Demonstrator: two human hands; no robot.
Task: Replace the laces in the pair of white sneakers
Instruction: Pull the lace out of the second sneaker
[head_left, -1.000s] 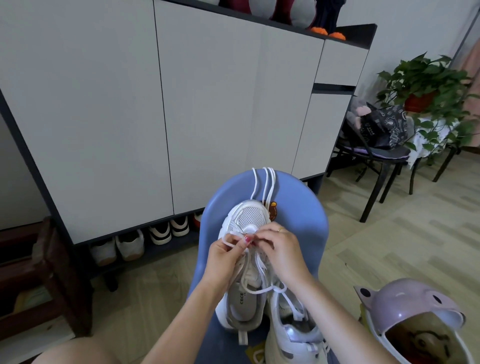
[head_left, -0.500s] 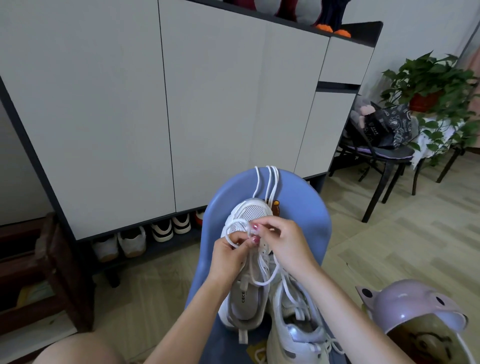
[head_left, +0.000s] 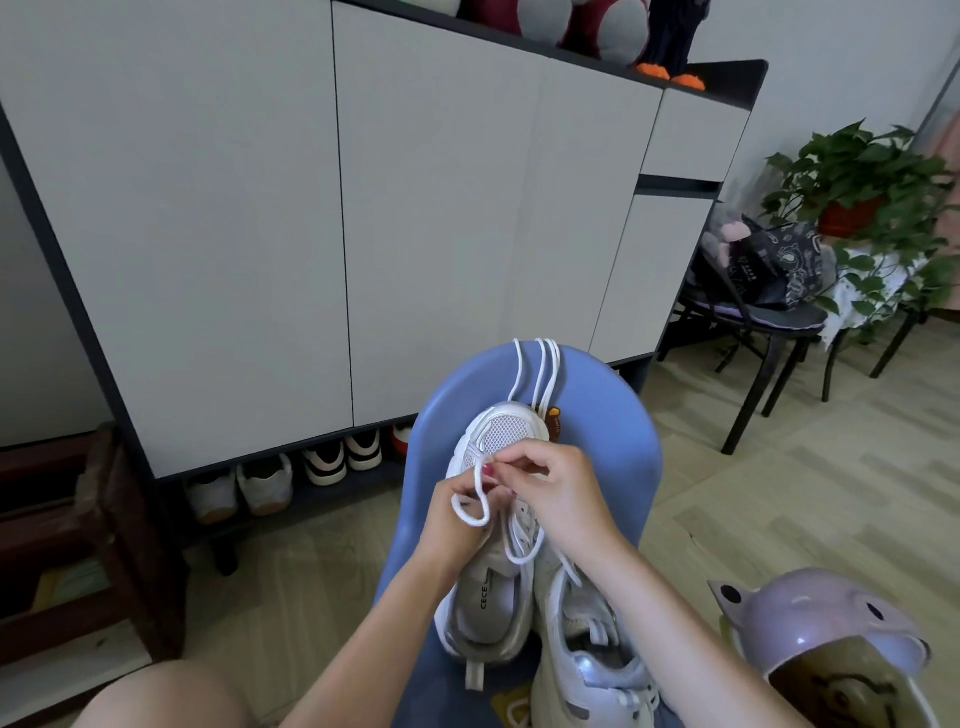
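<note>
Two white sneakers stand on a blue chair (head_left: 618, 426). The left sneaker (head_left: 493, 587) points away from me, and both hands work over its eyelets. My left hand (head_left: 457, 514) grips the sneaker's upper near the tongue. My right hand (head_left: 556, 488) pinches the white lace (head_left: 475, 506), which forms a loop over my left hand's fingers. Slack lace droops across the tongue. The right sneaker (head_left: 592, 670) lies partly under my right forearm. Spare white laces (head_left: 540, 374) hang over the chair's back edge.
A tall white shoe cabinet (head_left: 260, 208) stands close behind the chair, with shoes (head_left: 291, 473) in its open bottom row. A lilac lidded bin (head_left: 831, 649) is at the lower right. A dark chair with a bag (head_left: 763, 280) and a potted plant (head_left: 862, 176) stand at the right.
My right hand has drawn the lace further up and leftward, so the loop now lies over my left hand. The slack over the tongue has shortened.
</note>
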